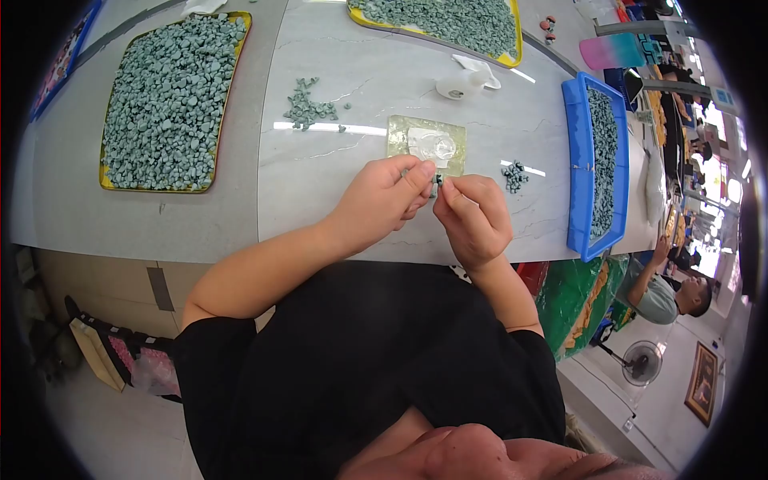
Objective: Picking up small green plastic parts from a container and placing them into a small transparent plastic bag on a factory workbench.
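Observation:
My left hand (380, 200) and my right hand (478, 220) meet at the near edge of a pale yellowish translucent slab (456, 152). Both are closed in a pinch, fingertips almost touching. Between them shows a small dark green piece (438, 182), mostly hidden by the fingers. On the slab lies a white sheet (418, 142) with a clear, shiny round patch on it. To the left is a loose scatter of grey-green pieces (306, 110), and a smaller, darker pile (515, 176) sits to the right of my right hand.
A yellow-rimmed tray (102, 178) of grey-green pieces stands at left, another yellow-rimmed tray (518, 50) at the back. A blue bin (578, 160) holds more at right. Beyond the slab is a white bottle (456, 86); farther off, a pink-and-teal cup (612, 52). Another person (660, 294) is at far right.

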`<state>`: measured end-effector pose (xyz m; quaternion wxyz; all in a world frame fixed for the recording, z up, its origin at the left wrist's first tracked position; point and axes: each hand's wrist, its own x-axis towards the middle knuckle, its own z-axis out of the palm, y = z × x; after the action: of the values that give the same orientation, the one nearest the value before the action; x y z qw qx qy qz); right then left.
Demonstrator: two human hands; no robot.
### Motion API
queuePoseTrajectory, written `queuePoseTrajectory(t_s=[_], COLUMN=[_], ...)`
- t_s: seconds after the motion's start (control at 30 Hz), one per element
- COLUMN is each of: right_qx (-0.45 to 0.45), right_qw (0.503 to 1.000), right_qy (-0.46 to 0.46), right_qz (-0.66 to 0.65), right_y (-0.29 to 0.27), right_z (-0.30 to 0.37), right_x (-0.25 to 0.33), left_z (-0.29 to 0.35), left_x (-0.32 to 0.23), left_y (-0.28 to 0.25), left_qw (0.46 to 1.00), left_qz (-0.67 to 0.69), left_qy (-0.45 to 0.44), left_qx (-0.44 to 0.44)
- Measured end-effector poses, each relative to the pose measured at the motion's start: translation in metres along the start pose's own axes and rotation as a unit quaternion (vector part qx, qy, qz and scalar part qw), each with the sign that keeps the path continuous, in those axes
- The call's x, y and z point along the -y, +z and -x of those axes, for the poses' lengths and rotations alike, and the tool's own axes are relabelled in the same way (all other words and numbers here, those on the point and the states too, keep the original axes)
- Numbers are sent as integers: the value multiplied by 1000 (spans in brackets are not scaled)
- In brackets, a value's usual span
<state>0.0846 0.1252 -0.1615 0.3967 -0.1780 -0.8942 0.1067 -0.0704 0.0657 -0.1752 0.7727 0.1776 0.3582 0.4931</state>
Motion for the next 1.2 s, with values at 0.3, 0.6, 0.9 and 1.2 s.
queuePoseTrajectory(t_s=[0.3, 0.6, 0.9, 1.2], right_qx=[-5, -25, 149, 239], right_qw=[994, 992, 946, 903], right_qy=[88, 99, 287, 309], right_qz=[-70, -77, -20, 181], right_y=[2, 8, -40, -66], right_z=[2, 6, 3, 22], right_x=[4, 7, -32, -66], left_z=[3, 6, -5, -2], left_x=[8, 8, 20, 3], left_y=[4, 6, 2, 4], left_qw=[987, 946, 929, 991], left_qz=[-100, -233, -327, -111], left_qy=[118, 203, 122, 18], left_qx=[-45, -96, -126, -69])
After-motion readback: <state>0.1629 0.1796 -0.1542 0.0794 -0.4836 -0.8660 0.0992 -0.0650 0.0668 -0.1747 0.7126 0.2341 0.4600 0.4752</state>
